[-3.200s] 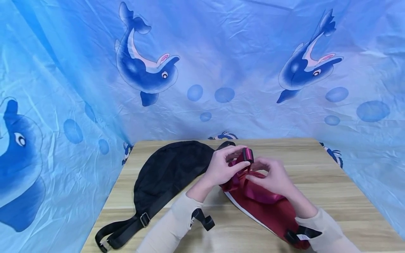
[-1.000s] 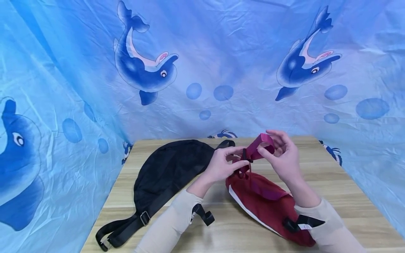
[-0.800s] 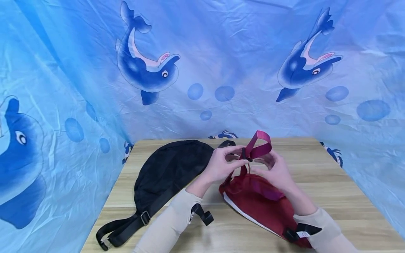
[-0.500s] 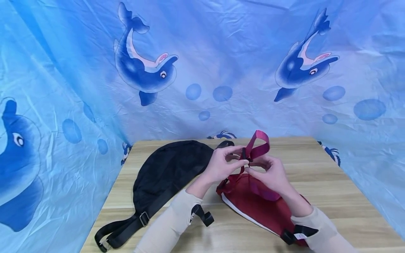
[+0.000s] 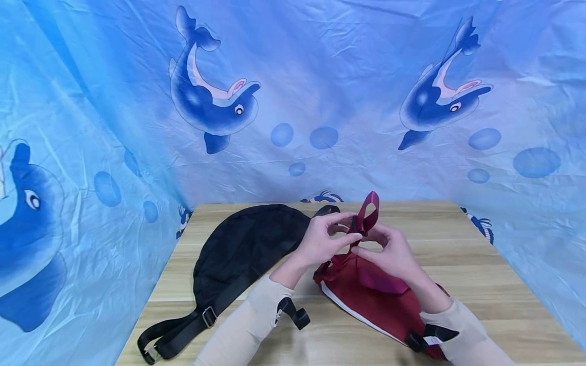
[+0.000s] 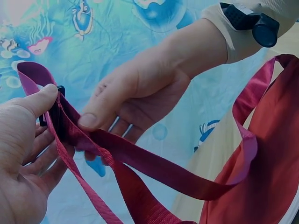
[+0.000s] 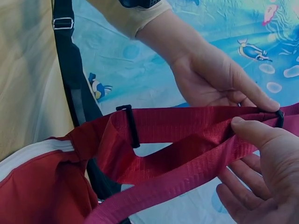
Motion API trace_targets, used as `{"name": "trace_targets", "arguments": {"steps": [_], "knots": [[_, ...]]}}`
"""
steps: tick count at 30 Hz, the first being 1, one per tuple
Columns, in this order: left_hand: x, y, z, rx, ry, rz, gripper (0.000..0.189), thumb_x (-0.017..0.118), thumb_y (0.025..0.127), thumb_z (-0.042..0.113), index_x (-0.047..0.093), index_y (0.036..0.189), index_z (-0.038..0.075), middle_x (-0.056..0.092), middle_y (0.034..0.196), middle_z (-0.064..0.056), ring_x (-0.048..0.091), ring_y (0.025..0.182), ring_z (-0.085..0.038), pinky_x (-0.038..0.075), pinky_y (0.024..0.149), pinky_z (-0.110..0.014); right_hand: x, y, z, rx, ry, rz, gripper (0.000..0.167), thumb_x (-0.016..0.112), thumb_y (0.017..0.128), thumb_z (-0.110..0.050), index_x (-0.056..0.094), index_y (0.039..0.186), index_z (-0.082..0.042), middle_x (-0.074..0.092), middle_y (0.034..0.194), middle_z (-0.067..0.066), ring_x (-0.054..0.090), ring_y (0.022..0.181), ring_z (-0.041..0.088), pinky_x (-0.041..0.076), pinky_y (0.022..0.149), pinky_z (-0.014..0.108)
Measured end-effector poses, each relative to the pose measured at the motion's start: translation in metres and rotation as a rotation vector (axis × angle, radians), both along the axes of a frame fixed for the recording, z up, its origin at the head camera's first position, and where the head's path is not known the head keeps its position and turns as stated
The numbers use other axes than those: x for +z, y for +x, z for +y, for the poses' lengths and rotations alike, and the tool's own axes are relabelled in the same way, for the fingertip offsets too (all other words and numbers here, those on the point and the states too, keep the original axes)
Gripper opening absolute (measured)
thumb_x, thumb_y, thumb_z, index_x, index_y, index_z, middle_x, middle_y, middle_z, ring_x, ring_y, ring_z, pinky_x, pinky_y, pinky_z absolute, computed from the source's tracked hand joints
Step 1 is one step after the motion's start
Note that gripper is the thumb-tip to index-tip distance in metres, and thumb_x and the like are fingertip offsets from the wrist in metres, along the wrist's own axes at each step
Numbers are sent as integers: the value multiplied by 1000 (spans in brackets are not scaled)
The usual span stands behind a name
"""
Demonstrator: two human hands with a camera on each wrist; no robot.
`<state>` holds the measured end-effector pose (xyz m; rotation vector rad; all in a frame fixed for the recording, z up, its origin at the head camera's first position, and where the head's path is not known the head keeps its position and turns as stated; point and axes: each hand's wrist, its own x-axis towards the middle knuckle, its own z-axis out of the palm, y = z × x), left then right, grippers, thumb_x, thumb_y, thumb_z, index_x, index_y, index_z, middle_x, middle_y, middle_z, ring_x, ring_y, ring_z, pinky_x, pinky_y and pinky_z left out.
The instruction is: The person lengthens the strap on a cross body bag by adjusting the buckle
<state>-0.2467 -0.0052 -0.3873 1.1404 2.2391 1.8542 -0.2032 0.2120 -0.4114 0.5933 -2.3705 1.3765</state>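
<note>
A dark red waist bag (image 5: 384,312) with a white-edged zip lies on the table, its magenta webbing strap (image 6: 173,173) raised above it. My left hand (image 5: 320,243) pinches a black strap slider (image 7: 280,118) between thumb and fingers. A short loop of strap stands up beyond this slider. Just to the right, my right hand (image 5: 391,254) pinches the strap close below the slider, thumb on top. Another black buckle (image 7: 132,126) sits farther along the strap, nearer the bag, in the right wrist view.
A black half-moon bag (image 5: 249,244) lies at the left of the wooden table (image 5: 494,284), its strap (image 5: 176,335) trailing to the front left. Blue cloth (image 5: 297,91) printed with dolphins hangs behind and along the sides.
My right hand has come down from the raised loop to the strap below the slider. The standing loop has become smaller. My left hand stays at the slider.
</note>
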Motion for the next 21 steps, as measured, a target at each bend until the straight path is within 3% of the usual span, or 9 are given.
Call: {"name": "trace_targets", "arguments": {"steps": [5,10,16,21], "knots": [[-1,0,-1,2,18,-1,44,79,98,17,70,141,12,75,131,-10,76,110,-23,63,100,-34,-2,2,3,-17,78,-11,43,91,84,-11,76,123,-14,81,105,2,76,98,6,56,98,13],[-2,-2,1,-12,10,22,44,79,98,19,70,141,13,76,131,-9,74,109,-17,60,101,-23,-2,1,1,-21,40,-8,43,91,84,-10,75,123,-12,82,108,4,74,102,5,53,101,12],[-3,-2,0,-6,10,17,45,80,98,18,70,141,11,75,132,-9,75,111,-19,62,103,-33,-2,2,-1,-63,99,6,35,92,82,-10,78,113,-11,82,102,3,76,96,7,56,97,14],[-2,-2,-1,22,-15,9,46,80,98,19,69,141,12,74,133,-9,76,112,-20,62,102,-36,-3,1,-1,-78,120,-23,38,93,81,-11,77,115,-9,81,106,4,77,98,13,55,96,12]]}}
